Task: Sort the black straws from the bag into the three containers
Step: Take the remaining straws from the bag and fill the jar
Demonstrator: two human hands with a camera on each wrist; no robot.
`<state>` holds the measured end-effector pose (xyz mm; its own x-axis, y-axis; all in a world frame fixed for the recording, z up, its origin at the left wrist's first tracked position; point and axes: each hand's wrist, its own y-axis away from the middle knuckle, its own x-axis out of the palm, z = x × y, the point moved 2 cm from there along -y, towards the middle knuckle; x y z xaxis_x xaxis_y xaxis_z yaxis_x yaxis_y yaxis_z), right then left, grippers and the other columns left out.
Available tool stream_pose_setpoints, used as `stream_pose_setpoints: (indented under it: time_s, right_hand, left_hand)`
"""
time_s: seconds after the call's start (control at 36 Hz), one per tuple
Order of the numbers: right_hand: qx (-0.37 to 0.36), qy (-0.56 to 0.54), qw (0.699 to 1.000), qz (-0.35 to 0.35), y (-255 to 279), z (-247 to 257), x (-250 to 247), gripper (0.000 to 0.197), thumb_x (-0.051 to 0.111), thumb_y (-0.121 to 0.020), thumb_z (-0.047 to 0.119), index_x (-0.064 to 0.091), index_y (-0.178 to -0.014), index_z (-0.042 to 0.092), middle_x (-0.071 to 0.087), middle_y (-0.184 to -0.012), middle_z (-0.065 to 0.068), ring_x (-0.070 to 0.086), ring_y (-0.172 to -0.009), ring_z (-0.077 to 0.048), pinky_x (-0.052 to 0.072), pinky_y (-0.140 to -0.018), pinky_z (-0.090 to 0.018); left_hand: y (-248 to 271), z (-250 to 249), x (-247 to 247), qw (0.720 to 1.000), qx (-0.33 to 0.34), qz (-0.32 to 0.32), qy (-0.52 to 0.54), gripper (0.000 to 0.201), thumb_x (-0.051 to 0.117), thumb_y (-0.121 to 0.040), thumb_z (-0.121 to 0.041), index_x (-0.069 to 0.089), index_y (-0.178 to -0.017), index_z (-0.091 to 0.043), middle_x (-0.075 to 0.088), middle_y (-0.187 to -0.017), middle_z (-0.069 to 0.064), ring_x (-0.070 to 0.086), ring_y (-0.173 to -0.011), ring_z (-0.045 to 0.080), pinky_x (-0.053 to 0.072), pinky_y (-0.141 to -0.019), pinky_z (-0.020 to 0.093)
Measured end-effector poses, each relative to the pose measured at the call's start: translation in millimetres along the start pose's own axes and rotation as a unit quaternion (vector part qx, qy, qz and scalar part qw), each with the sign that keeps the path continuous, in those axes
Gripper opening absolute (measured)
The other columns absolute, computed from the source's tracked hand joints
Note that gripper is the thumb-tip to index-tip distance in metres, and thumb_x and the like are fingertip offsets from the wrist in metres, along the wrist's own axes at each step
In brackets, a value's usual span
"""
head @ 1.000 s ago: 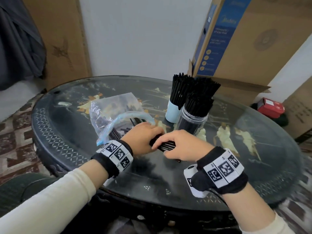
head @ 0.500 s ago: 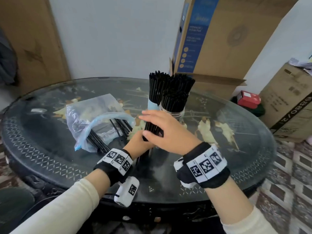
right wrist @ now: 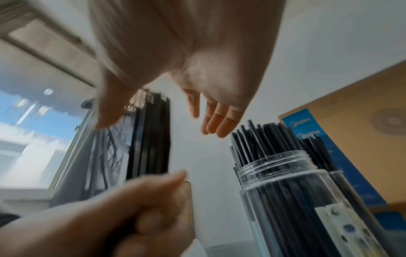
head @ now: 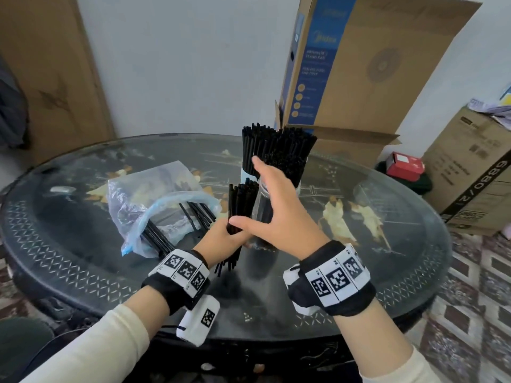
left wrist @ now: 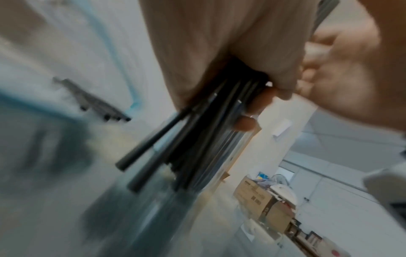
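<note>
My left hand (head: 221, 239) grips an upright bundle of black straws (head: 241, 205) just left of the containers; its lower ends fan out in the left wrist view (left wrist: 175, 139). My right hand (head: 272, 214) hovers open with spread fingers in front of the clear jar (right wrist: 285, 191), holding nothing. Behind the jar stands a pale blue cup (head: 244, 176), both packed with black straws (head: 279, 153). A third container cannot be made out. The clear plastic bag (head: 154, 200) lies left on the table with a few straws (head: 197, 214) sticking out.
The round dark glass-topped table (head: 83, 261) carries everything. Behind it leans a tall cardboard fan box (head: 359, 64); more cartons (head: 475, 172) and a red box (head: 403, 165) sit on the floor at right. A brown board (head: 47, 78) stands back left.
The bundle went from lying flat under both hands to upright in my left hand. My right hand let go of it and opened, lifting toward the jar.
</note>
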<state>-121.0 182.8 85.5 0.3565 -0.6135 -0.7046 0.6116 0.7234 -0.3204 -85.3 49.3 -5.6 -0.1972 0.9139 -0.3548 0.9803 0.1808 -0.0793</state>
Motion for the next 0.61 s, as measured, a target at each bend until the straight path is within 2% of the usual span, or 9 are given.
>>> stream_pose_setpoints:
  time_s: [0.08,0.17,0.22,0.25,0.31,0.39,0.47,0.56,0.61]
  right_hand:
    - [0.045,-0.039,0.998,0.014,5.3,2.0,-10.2,0.097,0.080,-0.069,0.052,0.025,-0.147,0.035,0.031,-0.132,0.010,0.028,-0.131,-0.008,0.031,-0.112,-0.036]
    - [0.062,-0.088,0.991,0.081,11.6,5.0,-9.9,0.067,0.088,-0.061,0.046,0.047,-0.114,0.048,0.041,-0.125,0.007,0.039,-0.125,-0.013,0.039,-0.107,-0.038]
    - [0.065,-0.139,0.983,0.104,16.6,7.5,-6.8,0.056,0.089,-0.065,0.036,0.054,-0.108,0.028,0.058,-0.117,0.009,0.054,-0.113,-0.006,0.046,-0.097,-0.030]
    - [0.060,-0.135,0.983,0.106,18.8,8.4,-5.6,0.047,0.087,-0.070,0.032,0.060,-0.107,0.020,0.062,-0.108,0.013,0.058,-0.104,0.000,0.049,-0.091,-0.029]
    - [0.045,-0.131,0.986,0.090,21.0,10.7,-5.9,0.021,0.080,-0.079,0.023,0.070,-0.096,0.014,0.065,-0.089,0.014,0.063,-0.085,-0.001,0.053,-0.079,-0.025]
    - [0.036,-0.160,0.984,0.072,20.5,11.9,-12.2,0.009,0.074,-0.083,0.011,0.066,-0.082,0.007,0.066,-0.070,0.006,0.066,-0.068,-0.013,0.054,-0.068,-0.028]
    - [0.023,-0.173,0.983,0.049,11.8,6.6,-28.2,0.012,0.072,-0.083,0.003,0.064,-0.077,0.009,0.063,-0.070,0.011,0.061,-0.069,0.001,0.047,-0.067,-0.011]
    - [-0.007,-0.172,0.985,-0.005,-5.1,2.5,-57.7,0.011,0.068,-0.085,0.000,0.064,-0.077,0.006,0.062,-0.072,0.011,0.062,-0.074,-0.002,0.047,-0.072,-0.014]
    - [-0.023,-0.156,0.986,-0.053,-16.9,-2.9,-80.3,0.008,0.066,-0.087,0.002,0.064,-0.079,0.001,0.063,-0.076,0.006,0.063,-0.078,-0.007,0.049,-0.076,-0.019]
  left_hand:
    - [4.7,-18.9,-4.7,0.996,0.039,0.079,0.002,0.035,0.058,-0.088,-0.007,0.058,-0.059,-0.025,0.060,-0.057,-0.006,0.057,-0.056,0.004,0.048,-0.058,0.022]
    - [13.3,-36.2,-5.4,0.979,0.063,0.194,-0.014,0.014,0.063,-0.080,-0.031,0.064,-0.073,-0.019,0.065,-0.072,0.002,0.063,-0.070,0.015,0.053,-0.064,0.027]
    - [17.8,-47.6,-4.6,0.963,0.089,0.251,-0.051,0.034,0.063,-0.078,-0.040,0.066,-0.086,-0.006,0.067,-0.085,0.017,0.065,-0.082,0.026,0.056,-0.072,0.035]
    - [19.3,-51.1,-3.3,0.956,0.090,0.273,-0.051,0.031,0.063,-0.079,-0.037,0.067,-0.089,-0.008,0.068,-0.089,0.015,0.065,-0.085,0.025,0.056,-0.076,0.034]
    - [19.2,-53.8,-0.2,0.956,0.081,0.282,-0.014,0.022,0.068,-0.081,-0.020,0.062,-0.101,-0.014,0.071,-0.086,-0.002,0.067,-0.084,0.015,0.056,-0.076,0.031]
    - [15.4,-56.7,5.5,0.963,0.070,0.256,0.049,0.043,0.074,-0.077,-0.007,0.046,-0.109,-0.004,0.068,-0.084,-0.012,0.066,-0.080,0.013,0.056,-0.072,0.030]
    - [8.8,-69.1,8.6,0.971,0.116,0.186,0.097,0.068,0.081,-0.071,-0.002,0.041,-0.124,-0.016,0.064,-0.100,-0.016,0.062,-0.098,0.004,0.052,-0.085,0.025]
    - [-9.1,-67.3,5.5,0.983,0.160,0.035,0.086,0.079,0.089,-0.061,-0.030,0.039,-0.121,-0.024,0.055,-0.118,-0.009,0.055,-0.113,0.008,0.044,-0.095,0.023]
    - [-26.3,-59.1,5.6,0.986,0.146,-0.051,0.065,0.098,0.088,-0.054,-0.045,0.029,-0.130,-0.029,0.042,-0.129,-0.006,0.043,-0.125,0.008,0.035,-0.105,0.025]
